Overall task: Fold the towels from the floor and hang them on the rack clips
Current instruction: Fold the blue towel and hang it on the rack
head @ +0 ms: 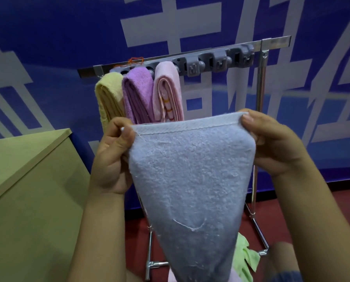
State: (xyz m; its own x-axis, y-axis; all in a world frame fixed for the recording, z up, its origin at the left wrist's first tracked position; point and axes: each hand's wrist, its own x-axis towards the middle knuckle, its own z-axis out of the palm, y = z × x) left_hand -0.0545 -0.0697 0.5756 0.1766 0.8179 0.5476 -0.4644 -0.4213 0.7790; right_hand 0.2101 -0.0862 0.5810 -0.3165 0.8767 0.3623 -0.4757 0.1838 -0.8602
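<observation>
A light blue towel point(192, 180) hangs in front of me, held up by its top hem. My left hand point(113, 153) pinches the hem's left corner and my right hand point(271, 143) pinches the right corner. Behind it stands the metal rack point(259, 110) with a grey clip bar point(216, 62). Three folded towels hang from the left clips: yellow point(108, 98), purple point(137, 94) and pink point(167, 92). The three clips to the right hold nothing. A green towel point(245, 259) lies on the red floor by the rack's foot, and a pink cloth point(173, 276) shows at the bottom edge.
A tan box or cabinet point(27, 190) stands close on the left. A blue banner wall point(48, 37) with white characters runs behind the rack. The rack's chrome feet point(261, 251) spread over the red floor.
</observation>
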